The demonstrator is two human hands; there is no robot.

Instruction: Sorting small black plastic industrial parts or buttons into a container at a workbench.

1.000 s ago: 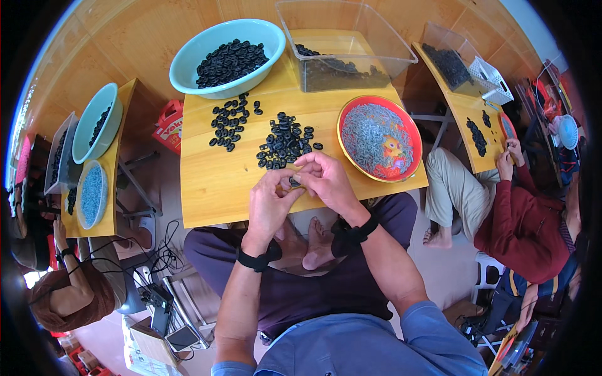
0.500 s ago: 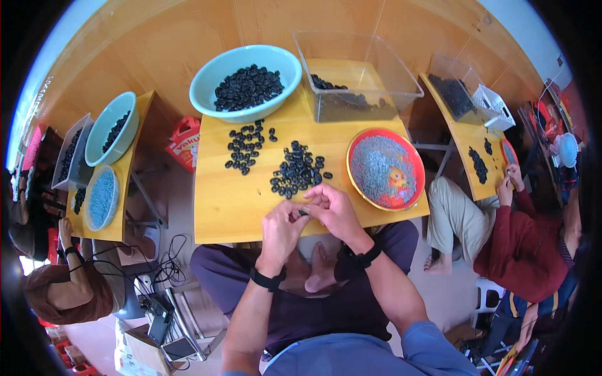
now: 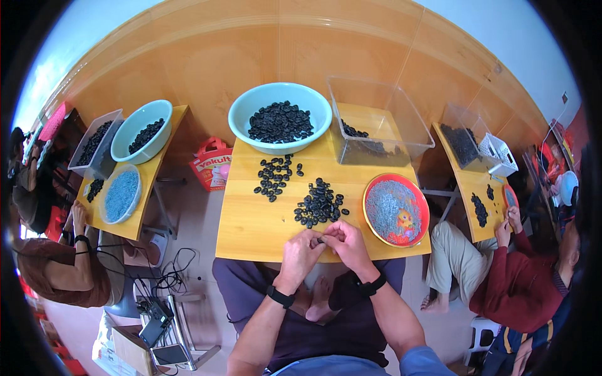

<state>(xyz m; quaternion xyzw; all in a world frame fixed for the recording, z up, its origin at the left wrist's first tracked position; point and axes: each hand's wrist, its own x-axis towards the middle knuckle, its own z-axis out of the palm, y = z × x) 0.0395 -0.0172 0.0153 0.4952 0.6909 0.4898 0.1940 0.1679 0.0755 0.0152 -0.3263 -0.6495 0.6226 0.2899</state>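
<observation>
Close to the front edge of the yellow table [image 3: 251, 235], my left hand [image 3: 301, 255] and my right hand [image 3: 348, 244] meet with fingertips pinched together. Between them is a small black oval piece [image 3: 320, 240], mostly covered by the fingers. Just beyond my hands lies a pile of black oval pieces [image 3: 318, 203]. A looser group of the same pieces [image 3: 273, 177] is spread farther left. To the right of my right hand sits a red, yellow-rimmed round tray [image 3: 424, 216] with many small silvery-grey pieces [image 3: 389, 200] in it.
A light-blue basin [image 3: 280, 148] of black pieces and a clear plastic bin [image 3: 376, 150] stand at the table's back. Co-workers sit at side tables, one in brown [image 3: 59, 266], one in dark red [image 3: 520, 285]. Cables [image 3: 169, 276] lie on the floor at left.
The view has tilted up and shifted left, so the table and hands appear lower and farther right. My hands stay together at the table edge, fingers still pinching the small black piece.
</observation>
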